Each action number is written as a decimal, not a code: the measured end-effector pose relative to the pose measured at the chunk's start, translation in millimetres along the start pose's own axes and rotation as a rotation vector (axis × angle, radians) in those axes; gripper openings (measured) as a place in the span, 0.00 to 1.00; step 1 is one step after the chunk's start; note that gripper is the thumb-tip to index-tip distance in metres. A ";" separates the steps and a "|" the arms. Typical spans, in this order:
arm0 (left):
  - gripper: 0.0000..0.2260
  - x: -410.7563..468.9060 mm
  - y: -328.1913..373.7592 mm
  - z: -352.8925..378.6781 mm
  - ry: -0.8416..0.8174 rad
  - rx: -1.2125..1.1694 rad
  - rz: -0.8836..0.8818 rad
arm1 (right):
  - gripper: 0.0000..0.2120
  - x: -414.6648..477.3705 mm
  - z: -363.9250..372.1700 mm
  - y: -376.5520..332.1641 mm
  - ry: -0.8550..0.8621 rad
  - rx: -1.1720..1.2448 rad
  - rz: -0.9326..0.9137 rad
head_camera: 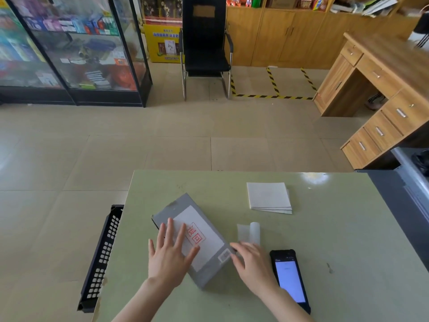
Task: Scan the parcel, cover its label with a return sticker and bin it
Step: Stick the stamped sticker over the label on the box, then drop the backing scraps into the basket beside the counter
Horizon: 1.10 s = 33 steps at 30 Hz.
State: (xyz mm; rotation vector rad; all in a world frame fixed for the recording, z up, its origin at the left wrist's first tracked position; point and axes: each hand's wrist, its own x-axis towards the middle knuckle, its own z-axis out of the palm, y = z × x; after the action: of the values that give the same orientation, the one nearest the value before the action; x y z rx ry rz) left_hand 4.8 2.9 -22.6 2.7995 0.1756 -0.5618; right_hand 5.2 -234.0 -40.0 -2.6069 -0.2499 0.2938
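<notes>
The left hand point(170, 256), fingers spread flat, presses the return sticker point(199, 235) onto the parcel point(193, 240) near the table's front edge; the open right hand point(251, 263) steadies its corner. Binning probably comes next.

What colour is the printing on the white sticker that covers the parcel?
Red, on the sticker atop the grey parcel; head view, the only one.

**A shop room with a tiled floor**

The floor point(144, 147) has big beige tiles. A black chair point(205, 47) stands at the back, beside a yellow box point(162, 43). Glass cases point(69, 49) full of small goods fill the left side. Wooden cupboards point(290, 36) line the back wall. A wooden desk point(376, 89) with drawers stands on the right. Yellow-and-black tape point(271, 96) marks the floor. The pale green tabletop point(325, 240) is shiny with light.
</notes>
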 end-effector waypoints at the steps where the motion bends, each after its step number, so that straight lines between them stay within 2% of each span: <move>1: 0.36 7.1 2.9 -2.8 -0.015 -0.012 -0.004 | 0.14 -0.3 0.4 2.3 -0.003 0.020 -0.028; 3: 0.38 19.0 5.2 -5.4 -0.041 -0.003 0.018 | 0.12 2.7 -0.4 11.0 0.026 0.019 -0.030; 6: 0.42 30.3 4.1 -8.7 -0.043 0.042 0.083 | 0.15 13.1 -7.0 28.1 0.105 -0.091 0.170; 9: 0.43 34.8 3.2 -10.1 -0.034 0.046 0.103 | 0.20 25.3 -11.5 41.7 0.011 -0.242 0.342; 14: 0.42 33.5 10.8 -8.9 -0.010 -0.043 0.059 | 0.17 37.7 -4.4 59.3 -0.132 -0.307 0.308; 17: 0.39 25.7 18.4 -8.6 0.013 -0.092 0.042 | 0.14 35.1 -3.8 61.0 -0.089 -0.171 0.300; 20: 0.33 16.0 25.8 -10.3 0.090 -0.243 0.034 | 0.13 38.3 -18.1 45.8 0.098 0.170 0.301; 25: 0.23 1.4 33.0 -35.5 0.261 -0.663 -0.020 | 0.14 62.3 -62.7 -13.5 0.275 0.395 0.061; 27: 0.26 -2.0 34.5 -49.4 0.229 -0.861 -0.025 | 0.17 67.0 -73.3 -46.4 0.298 0.469 -0.042; 30: 0.36 -7.7 29.7 -69.1 0.153 -1.148 -0.018 | 0.20 68.5 -72.8 -97.5 0.222 0.621 -0.127; 33: 0.37 -15.8 15.7 -84.8 0.243 -1.307 -0.083 | 0.15 68.8 -58.5 -133.5 0.206 0.683 -0.112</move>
State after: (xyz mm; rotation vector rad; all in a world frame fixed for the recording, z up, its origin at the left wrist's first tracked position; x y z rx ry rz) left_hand 23.5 12.0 62.6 1.5616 0.4902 -0.0271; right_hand 69.8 -130.6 65.4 -1.9209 -0.1814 0.0506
